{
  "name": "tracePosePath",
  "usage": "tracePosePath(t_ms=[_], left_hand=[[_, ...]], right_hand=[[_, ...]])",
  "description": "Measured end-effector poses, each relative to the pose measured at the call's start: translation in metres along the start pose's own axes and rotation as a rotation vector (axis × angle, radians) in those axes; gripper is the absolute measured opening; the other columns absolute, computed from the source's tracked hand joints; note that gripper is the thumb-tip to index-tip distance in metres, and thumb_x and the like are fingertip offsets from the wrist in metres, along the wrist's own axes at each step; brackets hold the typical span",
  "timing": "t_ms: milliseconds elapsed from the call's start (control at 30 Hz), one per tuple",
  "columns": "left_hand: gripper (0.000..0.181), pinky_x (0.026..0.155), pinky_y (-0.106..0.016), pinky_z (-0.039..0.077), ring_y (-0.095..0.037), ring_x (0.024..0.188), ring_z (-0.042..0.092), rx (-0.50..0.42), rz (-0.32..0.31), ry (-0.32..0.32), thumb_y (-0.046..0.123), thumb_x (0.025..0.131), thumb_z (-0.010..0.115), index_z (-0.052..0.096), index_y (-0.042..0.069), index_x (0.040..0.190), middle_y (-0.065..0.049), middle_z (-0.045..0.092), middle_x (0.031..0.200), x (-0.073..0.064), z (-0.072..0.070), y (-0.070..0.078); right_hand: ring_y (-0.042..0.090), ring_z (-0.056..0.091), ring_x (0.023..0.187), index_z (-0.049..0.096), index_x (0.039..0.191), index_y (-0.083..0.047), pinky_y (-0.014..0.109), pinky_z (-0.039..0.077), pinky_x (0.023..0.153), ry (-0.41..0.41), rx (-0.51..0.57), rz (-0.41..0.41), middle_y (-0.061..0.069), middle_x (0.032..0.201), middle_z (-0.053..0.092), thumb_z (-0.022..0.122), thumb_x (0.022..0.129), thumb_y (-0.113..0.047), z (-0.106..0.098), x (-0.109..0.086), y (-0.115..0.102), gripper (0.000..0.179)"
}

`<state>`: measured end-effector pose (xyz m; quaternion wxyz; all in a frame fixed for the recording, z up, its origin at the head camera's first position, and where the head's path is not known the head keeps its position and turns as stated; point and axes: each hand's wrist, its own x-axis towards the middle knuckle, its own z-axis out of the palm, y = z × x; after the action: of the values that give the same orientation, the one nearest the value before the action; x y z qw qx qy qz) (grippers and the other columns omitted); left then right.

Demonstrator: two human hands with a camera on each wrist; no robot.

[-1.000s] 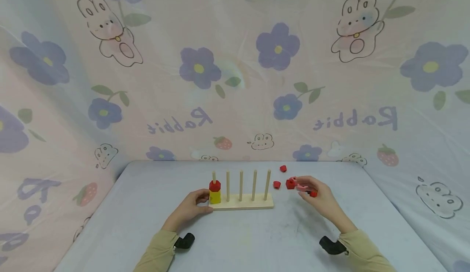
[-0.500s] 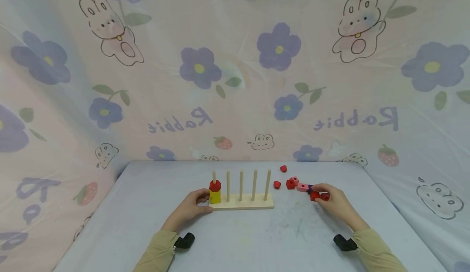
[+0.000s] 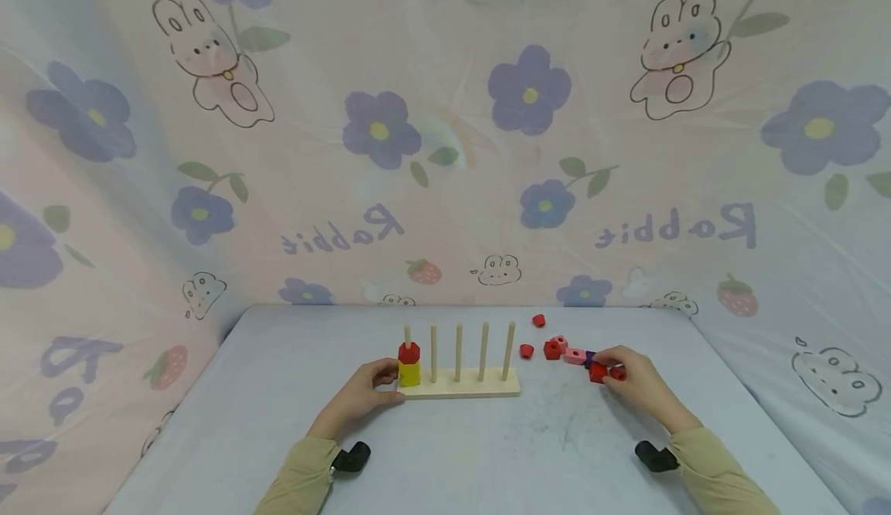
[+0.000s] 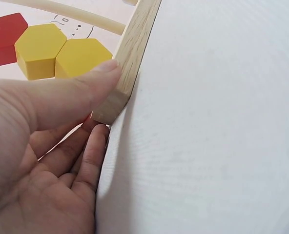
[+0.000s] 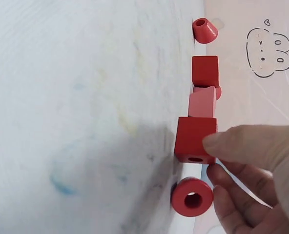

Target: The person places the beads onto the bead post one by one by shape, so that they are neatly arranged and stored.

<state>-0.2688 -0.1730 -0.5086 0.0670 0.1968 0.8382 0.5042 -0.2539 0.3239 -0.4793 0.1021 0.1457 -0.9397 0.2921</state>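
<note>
A: So what's the left hand (image 3: 362, 390) got?
B: Its thumb and fingers are pinching the peg rack (image 3: 468, 393) at the 9 o'clock end, right by the yellow blocks (image 3: 409, 374) (red block (image 3: 409, 353) on top of those, fwiw).
A: And the right hand (image 3: 636, 374)?
B: Thumb and fingers pinching a red cube (image 5: 196, 136), out at 3 o'clock from the peg rack on the bench (image 3: 459, 453). A red ring (image 5: 179, 197) sits just beside it at 3 o'clock, pink block (image 3: 575, 356) near its 10 o'clock.
</note>
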Motion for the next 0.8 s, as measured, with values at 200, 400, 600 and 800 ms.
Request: tracePosePath(t_ms=[200, 400, 600, 800], left_hand=[[0.059, 0.102, -0.043, 0.043, -0.029, 0.115, 0.054, -0.01, 0.0, -0.004, 0.016, 0.081, 0.078, 0.05, -0.002, 0.131, -0.014, 0.054, 0.128, 0.001, 0.0, -0.002], [0.059, 0.102, -0.044, 0.043, -0.029, 0.115, 0.053, -0.014, -0.003, -0.006, 0.016, 0.081, 0.077, 0.051, -0.002, 0.13, -0.014, 0.054, 0.127, 0.001, 0.0, -0.002], [0.059, 0.102, -0.044, 0.043, -0.029, 0.115, 0.053, -0.025, -0.004, -0.003, 0.015, 0.081, 0.078, 0.051, -0.002, 0.131, -0.014, 0.054, 0.128, 0.0, 0.001, -0.001], [0.06, 0.103, -0.045, 0.042, -0.03, 0.116, 0.053, -0.04, -0.006, -0.002, 0.014, 0.08, 0.078, 0.05, -0.002, 0.131, -0.015, 0.054, 0.129, 0.0, 0.001, 0.001]], right_hand=[[0.027, 0.058, 0.087, 0.067, 0.106, 0.001, 0.042, 0.056, 0.075, -0.01, -0.007, -0.021, 0.012, 0.1, 0.062, 0.071, 0.077, 0.008, 0.002, 0.001, -0.002, 0.031], [0.023, 0.056, 0.085, 0.067, 0.106, 0.0, 0.039, 0.055, 0.073, -0.061, -0.021, -0.038, 0.007, 0.096, 0.062, 0.073, 0.076, 0.006, 0.006, 0.004, -0.006, 0.031], [0.021, 0.057, 0.085, 0.067, 0.109, -0.001, 0.035, 0.055, 0.072, -0.093, -0.021, -0.074, 0.002, 0.095, 0.061, 0.073, 0.078, 0.004, 0.005, 0.007, -0.014, 0.032], [0.02, 0.059, 0.084, 0.066, 0.111, 0.0, 0.038, 0.056, 0.071, -0.017, 0.016, -0.189, 0.004, 0.099, 0.062, 0.076, 0.077, 0.004, -0.008, 0.015, -0.04, 0.036]])
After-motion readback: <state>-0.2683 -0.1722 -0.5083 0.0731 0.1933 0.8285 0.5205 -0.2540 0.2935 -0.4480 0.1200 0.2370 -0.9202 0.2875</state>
